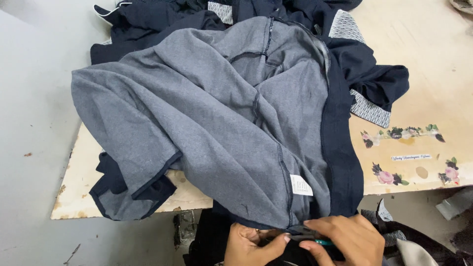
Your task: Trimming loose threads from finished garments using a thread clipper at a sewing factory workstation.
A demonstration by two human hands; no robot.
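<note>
The right hand (351,239) closes around a small pair of thread snips (315,240) with a teal handle, its fingers curled over the tool at the bottom hem of a grey knit garment (217,123). The left hand (249,246) pinches that same hem just beside the snips, thumb on top and fingers tucked under the fabric. The garment lies inside out and spread across a pale wooden worktable (419,59), its lower edge hanging over the near side toward the hands. A white care label (300,185) sits on a seam near the hem. A dark navy band (340,148) runs down the garment's right side. More navy garments (364,74) with white mesh patches are heaped behind it. Flower stickers (394,177) mark the table's right part.
</note>
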